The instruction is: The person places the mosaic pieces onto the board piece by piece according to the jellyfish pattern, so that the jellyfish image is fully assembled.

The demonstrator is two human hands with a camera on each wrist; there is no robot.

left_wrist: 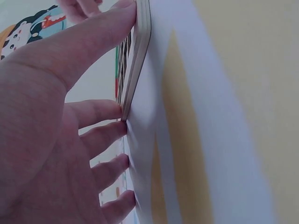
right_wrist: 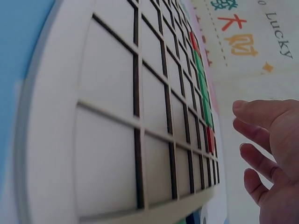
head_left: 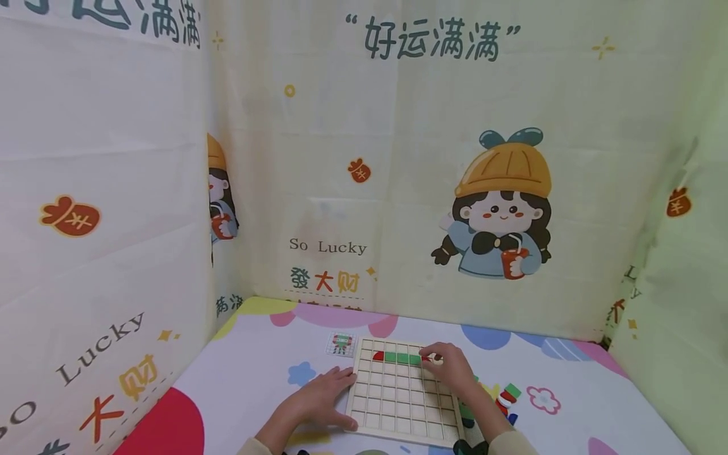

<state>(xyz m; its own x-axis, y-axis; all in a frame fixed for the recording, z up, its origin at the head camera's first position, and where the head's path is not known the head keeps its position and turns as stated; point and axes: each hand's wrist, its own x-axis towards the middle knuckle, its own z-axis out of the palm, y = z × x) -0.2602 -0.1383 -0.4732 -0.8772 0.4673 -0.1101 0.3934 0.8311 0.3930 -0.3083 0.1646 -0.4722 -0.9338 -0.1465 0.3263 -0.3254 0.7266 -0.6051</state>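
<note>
Fingers (head_left: pixel 342 375) spread, the left hand (head_left: pixel 323 399) touches one gridded board (head_left: pixel 392 404); beside the right hand (head_left: pixel 452 370), two red pieces (head_left: pixel 378 356) flank three green pieces (head_left: pixel 402 358) near its far edge. In the left-wrist view, one thumb meets its edge; in the right-wrist view, loosely bent fingers grasp nothing visible.

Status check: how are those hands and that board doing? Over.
Left hand touching grid board's edge. Right hand near rightmost red piece. Green pieces lined up between two reds. Loose pieces right of board; nothing visibly blocking.
</note>
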